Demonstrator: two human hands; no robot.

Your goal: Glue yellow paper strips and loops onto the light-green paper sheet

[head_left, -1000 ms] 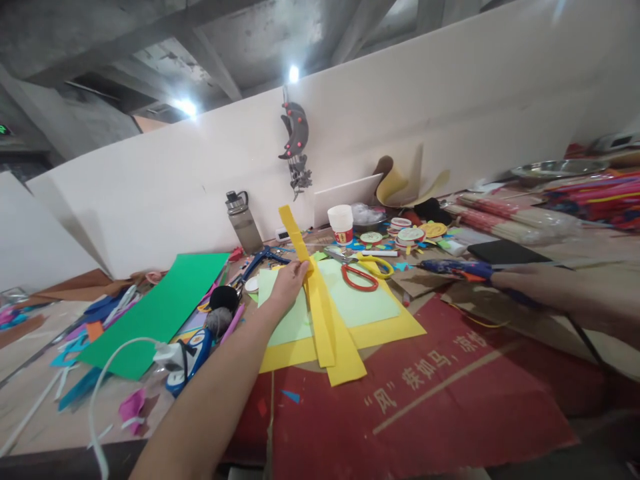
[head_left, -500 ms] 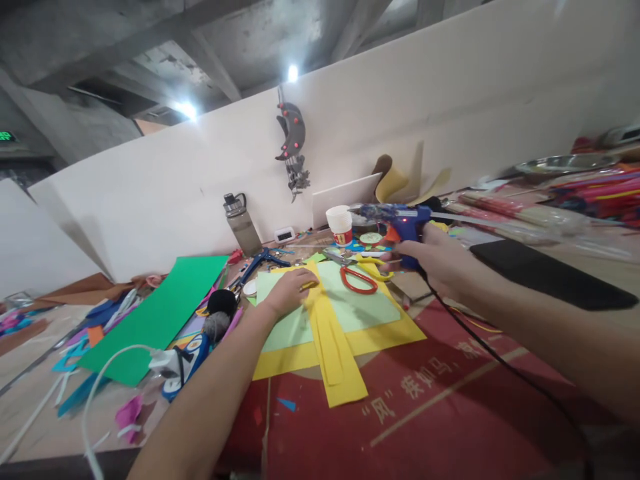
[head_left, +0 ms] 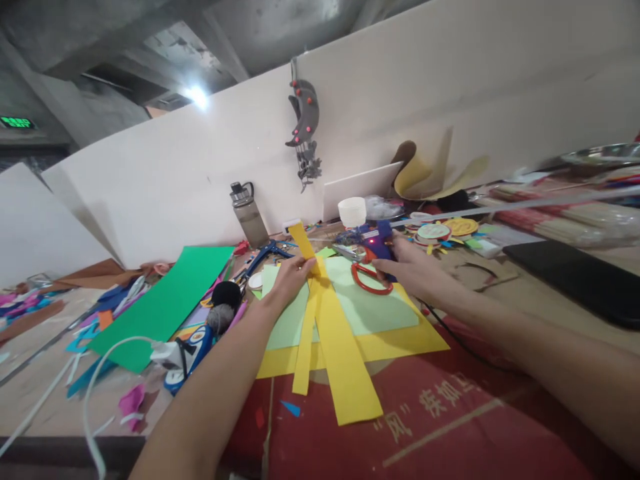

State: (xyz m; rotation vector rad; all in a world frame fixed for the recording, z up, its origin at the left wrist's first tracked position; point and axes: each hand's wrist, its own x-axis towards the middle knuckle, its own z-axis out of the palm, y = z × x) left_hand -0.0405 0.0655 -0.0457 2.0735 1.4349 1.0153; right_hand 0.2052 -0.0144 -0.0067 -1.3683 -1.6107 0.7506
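Left hand (head_left: pixel 291 280): fingers pinched on the narrow yellow strip (head_left: pixel 301 241), over pale green paper (head_left: pixel 380 308).
Right hand (head_left: pixel 417 267): fingers wrapped round the blue glue gun (head_left: pixel 384 248), beside red-handled scissors (head_left: pixel 373 289).
Wide yellow strip (head_left: pixel 347 360): lower end reaches onto red cardboard (head_left: pixel 325 453).
Counter (head_left: pixel 45 410): cluttered; green sheet (head_left: pixel 167 300) left, bottle (head_left: pixel 251 220) at rear.
Room: I note a white partition (head_left: pixel 190 200), moon ornament (head_left: pixel 307 110), concrete ceiling (head_left: pixel 265 40), lit exit sign (head_left: pixel 17 123).

Strips (head_left: pixel 349 357) over stacked sheets (head_left: pixel 373 310), bottle (head_left: pixel 251 220) behind left

Head-worn view, facing forward and down
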